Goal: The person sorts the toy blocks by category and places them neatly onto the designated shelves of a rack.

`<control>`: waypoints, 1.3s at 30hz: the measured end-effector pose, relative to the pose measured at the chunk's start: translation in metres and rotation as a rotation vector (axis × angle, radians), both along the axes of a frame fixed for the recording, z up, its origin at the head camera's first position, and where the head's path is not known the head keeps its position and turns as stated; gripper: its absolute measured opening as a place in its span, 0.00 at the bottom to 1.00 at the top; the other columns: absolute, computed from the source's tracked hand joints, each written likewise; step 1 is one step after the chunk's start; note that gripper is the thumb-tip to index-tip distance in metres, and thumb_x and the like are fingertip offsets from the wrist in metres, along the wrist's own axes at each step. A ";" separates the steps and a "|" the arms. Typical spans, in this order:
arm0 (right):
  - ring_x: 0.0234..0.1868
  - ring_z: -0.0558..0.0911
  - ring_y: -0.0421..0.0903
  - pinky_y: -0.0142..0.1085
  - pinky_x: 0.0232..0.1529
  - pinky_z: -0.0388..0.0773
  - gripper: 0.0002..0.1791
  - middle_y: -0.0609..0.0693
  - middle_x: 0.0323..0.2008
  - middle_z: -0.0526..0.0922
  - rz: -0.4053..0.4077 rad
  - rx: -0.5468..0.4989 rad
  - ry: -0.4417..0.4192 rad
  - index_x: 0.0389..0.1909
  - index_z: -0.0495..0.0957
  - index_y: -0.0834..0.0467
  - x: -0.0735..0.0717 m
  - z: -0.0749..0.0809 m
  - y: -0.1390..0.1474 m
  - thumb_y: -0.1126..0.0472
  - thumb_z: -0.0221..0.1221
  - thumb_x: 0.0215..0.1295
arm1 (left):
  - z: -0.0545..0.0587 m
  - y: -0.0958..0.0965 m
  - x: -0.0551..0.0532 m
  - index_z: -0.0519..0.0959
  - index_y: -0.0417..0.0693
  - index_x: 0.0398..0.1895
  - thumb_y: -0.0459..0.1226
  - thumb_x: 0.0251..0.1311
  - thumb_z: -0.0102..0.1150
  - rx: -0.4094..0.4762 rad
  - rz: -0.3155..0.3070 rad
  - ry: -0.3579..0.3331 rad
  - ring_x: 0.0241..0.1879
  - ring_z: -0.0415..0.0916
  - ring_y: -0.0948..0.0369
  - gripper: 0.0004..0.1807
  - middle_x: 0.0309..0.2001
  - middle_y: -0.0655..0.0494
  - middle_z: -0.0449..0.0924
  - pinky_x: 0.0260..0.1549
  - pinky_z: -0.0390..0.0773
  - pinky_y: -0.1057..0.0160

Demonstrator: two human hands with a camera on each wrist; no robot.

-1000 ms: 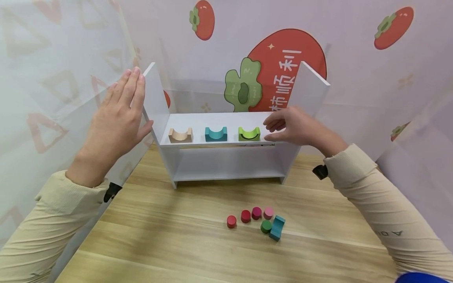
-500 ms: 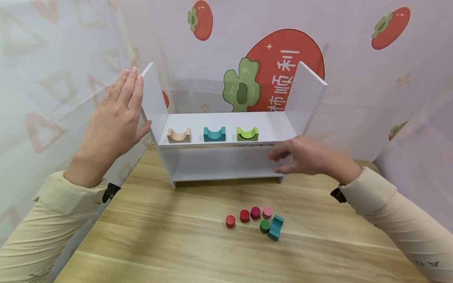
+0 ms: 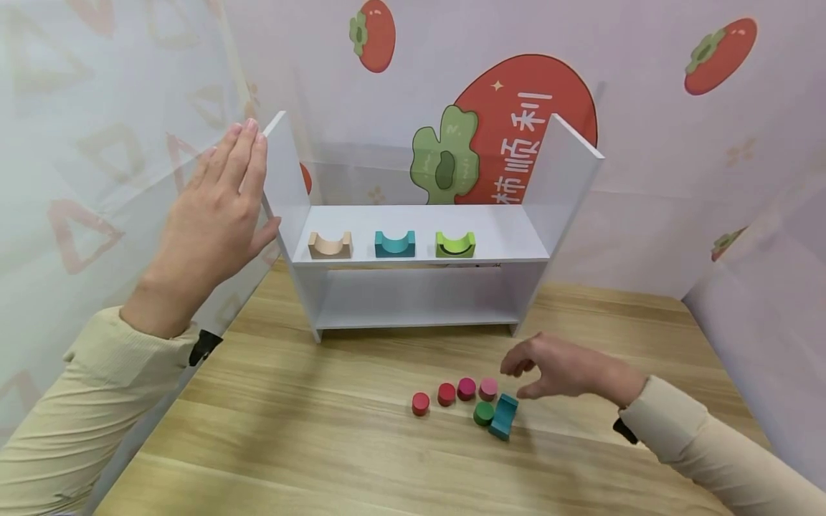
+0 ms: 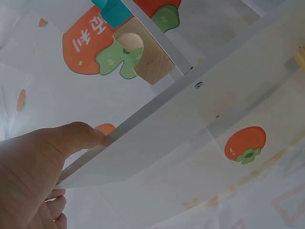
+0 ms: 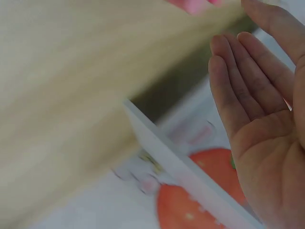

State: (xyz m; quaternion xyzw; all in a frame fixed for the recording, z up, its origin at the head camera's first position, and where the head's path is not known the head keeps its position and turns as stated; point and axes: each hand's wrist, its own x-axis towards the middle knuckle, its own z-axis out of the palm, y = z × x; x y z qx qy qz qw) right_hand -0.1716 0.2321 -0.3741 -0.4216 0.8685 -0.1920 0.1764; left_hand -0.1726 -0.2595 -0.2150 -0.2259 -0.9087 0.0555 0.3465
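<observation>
My left hand (image 3: 216,215) lies with straight fingers along the outer side of the white shelf's left panel (image 3: 286,172); in the left wrist view its thumb (image 4: 83,136) rests at the panel's edge. My right hand (image 3: 561,365) holds nothing, its fingers loosely bent above the table. Just left of and below it are a teal notched block (image 3: 504,417), a green cylinder (image 3: 483,413) and a pink cylinder (image 3: 488,389). On the upper board (image 3: 413,215) stand a wooden (image 3: 330,246), a teal (image 3: 395,245) and a lime-green notched block (image 3: 454,246), hollows up.
A magenta cylinder (image 3: 467,389) and two red cylinders (image 3: 447,394) continue leftward from the pink one on the wooden table (image 3: 310,444). Behind the shelf hangs a pale backdrop (image 3: 645,129) printed with persimmons. The right panel (image 3: 561,186) rises left of and above my right forearm.
My right hand has come away from beside the lime-green block, down past the shelf's right side to above the table near the teal block. My left hand stays at the panel.
</observation>
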 end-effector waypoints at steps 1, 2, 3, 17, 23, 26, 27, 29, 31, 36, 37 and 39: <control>0.44 0.89 0.40 0.35 0.46 0.89 0.18 0.52 0.47 0.91 0.003 -0.004 -0.018 0.51 0.87 0.60 0.001 -0.008 0.002 0.63 0.75 0.60 | 0.000 0.000 0.000 0.47 0.30 0.83 0.34 0.56 0.74 0.000 0.001 0.000 0.85 0.47 0.40 0.58 0.85 0.34 0.47 0.81 0.58 0.38; 0.44 0.89 0.40 0.35 0.45 0.90 0.17 0.52 0.47 0.91 0.006 -0.012 -0.031 0.50 0.87 0.61 0.003 -0.017 0.003 0.63 0.75 0.60 | 0.000 0.000 0.000 0.47 0.29 0.83 0.34 0.56 0.74 0.001 0.002 0.000 0.85 0.47 0.40 0.58 0.85 0.34 0.47 0.81 0.58 0.38; 0.44 0.89 0.40 0.36 0.45 0.90 0.17 0.52 0.47 0.91 0.005 -0.020 -0.048 0.50 0.87 0.61 0.004 -0.023 0.004 0.63 0.75 0.60 | 0.000 -0.001 0.000 0.47 0.29 0.83 0.34 0.56 0.73 0.001 0.001 0.000 0.85 0.47 0.40 0.58 0.85 0.34 0.47 0.81 0.58 0.38; 0.43 0.87 0.32 0.31 0.44 0.89 0.16 0.47 0.46 0.91 -0.013 -0.115 -0.055 0.50 0.87 0.58 0.005 -0.072 0.012 0.67 0.73 0.61 | 0.000 -0.001 0.000 0.46 0.30 0.83 0.34 0.56 0.74 0.011 0.000 0.003 0.84 0.48 0.39 0.59 0.85 0.34 0.48 0.80 0.59 0.37; 0.44 0.87 0.32 0.30 0.46 0.88 0.19 0.47 0.48 0.91 -0.039 -0.081 -0.098 0.53 0.87 0.58 0.004 -0.077 0.011 0.69 0.73 0.59 | -0.001 0.000 -0.001 0.46 0.30 0.83 0.34 0.55 0.74 0.006 -0.001 0.005 0.84 0.48 0.39 0.59 0.85 0.34 0.48 0.79 0.60 0.36; 0.44 0.86 0.31 0.29 0.45 0.88 0.18 0.46 0.47 0.91 -0.033 -0.090 -0.111 0.52 0.87 0.59 0.004 -0.077 0.011 0.68 0.74 0.59 | -0.001 0.000 -0.001 0.46 0.30 0.83 0.34 0.55 0.74 0.008 -0.003 0.007 0.84 0.48 0.39 0.59 0.85 0.34 0.48 0.79 0.60 0.36; 0.43 0.86 0.31 0.29 0.45 0.88 0.18 0.46 0.46 0.91 -0.032 -0.095 -0.116 0.51 0.87 0.59 0.005 -0.076 0.011 0.68 0.74 0.59 | -0.001 0.000 -0.001 0.46 0.30 0.83 0.34 0.55 0.74 0.010 -0.004 0.008 0.85 0.48 0.40 0.59 0.85 0.34 0.48 0.79 0.60 0.36; 0.42 0.86 0.31 0.29 0.43 0.88 0.17 0.45 0.45 0.91 -0.022 -0.106 -0.121 0.50 0.87 0.58 0.006 -0.076 0.011 0.67 0.74 0.59 | -0.001 0.000 -0.001 0.46 0.30 0.83 0.34 0.55 0.74 0.013 -0.003 0.010 0.85 0.48 0.40 0.59 0.85 0.35 0.47 0.80 0.59 0.37; 0.41 0.86 0.29 0.28 0.42 0.87 0.16 0.43 0.43 0.91 -0.026 -0.110 -0.136 0.49 0.88 0.57 0.007 -0.075 0.011 0.65 0.75 0.59 | -0.001 0.000 -0.002 0.46 0.30 0.83 0.34 0.56 0.74 0.015 0.000 0.010 0.85 0.48 0.40 0.58 0.85 0.35 0.47 0.80 0.59 0.37; 0.38 0.85 0.28 0.27 0.40 0.87 0.15 0.40 0.40 0.90 -0.034 -0.114 -0.150 0.46 0.88 0.55 0.009 -0.074 0.014 0.62 0.76 0.59 | -0.001 0.000 -0.001 0.46 0.30 0.84 0.34 0.56 0.72 0.016 0.004 0.006 0.85 0.48 0.40 0.57 0.85 0.35 0.48 0.79 0.59 0.37; 0.38 0.85 0.28 0.27 0.40 0.87 0.14 0.39 0.40 0.90 -0.037 -0.114 -0.151 0.46 0.88 0.55 0.009 -0.074 0.014 0.61 0.76 0.59 | -0.001 0.000 -0.001 0.46 0.30 0.84 0.34 0.57 0.72 0.016 0.004 0.005 0.85 0.48 0.40 0.57 0.85 0.35 0.48 0.79 0.59 0.36; 0.37 0.85 0.28 0.27 0.39 0.87 0.14 0.39 0.39 0.90 -0.040 -0.120 -0.151 0.46 0.89 0.54 0.009 -0.074 0.016 0.61 0.76 0.58 | -0.001 0.000 -0.001 0.46 0.30 0.84 0.34 0.57 0.72 0.018 0.004 0.003 0.85 0.48 0.40 0.57 0.85 0.35 0.48 0.79 0.60 0.36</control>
